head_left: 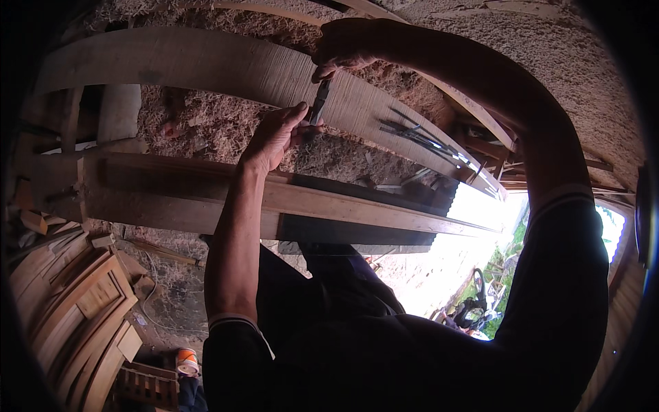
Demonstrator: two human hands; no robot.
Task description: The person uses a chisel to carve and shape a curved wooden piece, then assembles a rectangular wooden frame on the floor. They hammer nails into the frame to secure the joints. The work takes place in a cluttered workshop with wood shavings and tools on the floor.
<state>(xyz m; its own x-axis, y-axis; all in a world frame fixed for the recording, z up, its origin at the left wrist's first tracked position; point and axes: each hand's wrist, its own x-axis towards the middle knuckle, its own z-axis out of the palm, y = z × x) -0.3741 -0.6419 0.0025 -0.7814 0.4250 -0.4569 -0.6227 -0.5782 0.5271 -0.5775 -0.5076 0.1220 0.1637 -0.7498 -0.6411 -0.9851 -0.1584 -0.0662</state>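
Note:
My left hand [276,135] and my right hand [345,47] both grip a small dark tool [318,104], left hand at its lower end, right hand at its upper end. The tool stands against a long curved wooden plank [206,65] that runs from the left to the right. A second long wooden beam [171,189] lies just below my left wrist. Several thin dark metal rods [419,134] lie on the plank to the right of my hands.
Wood shavings [206,123] cover the ground between the plank and the beam. Stacked wooden panels [82,309] fill the lower left. A small orange and white container [186,360] sits below them. Bright daylight and greenery [501,268] show at the right.

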